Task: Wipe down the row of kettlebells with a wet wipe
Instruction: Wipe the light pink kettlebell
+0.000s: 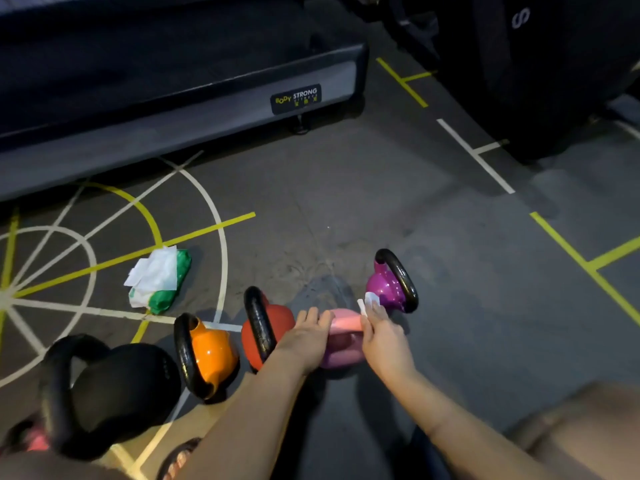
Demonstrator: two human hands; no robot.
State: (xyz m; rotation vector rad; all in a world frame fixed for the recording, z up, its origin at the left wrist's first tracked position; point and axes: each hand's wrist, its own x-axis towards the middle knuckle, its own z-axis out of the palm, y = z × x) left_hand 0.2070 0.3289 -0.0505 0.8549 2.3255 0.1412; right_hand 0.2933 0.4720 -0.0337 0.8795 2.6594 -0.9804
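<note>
A row of kettlebells stands on the dark gym floor: a large black one (124, 386) at the left, then an orange one (209, 355), a red one (266, 327), a pink one (341, 351) and a purple one (389, 284) at the right. My left hand (306, 336) rests with straight fingers on the left end of the pink kettlebell's handle. My right hand (382, 336) pinches a white wet wipe (370, 301) at the right end of that handle. Both hands hide much of the pink kettlebell.
A green pack of wipes (161, 278) with white sheets pulled out lies on the floor to the left, behind the row. A treadmill base (207, 109) runs along the back. Dark gym equipment (536, 81) stands at the back right. Yellow and white lines mark the floor.
</note>
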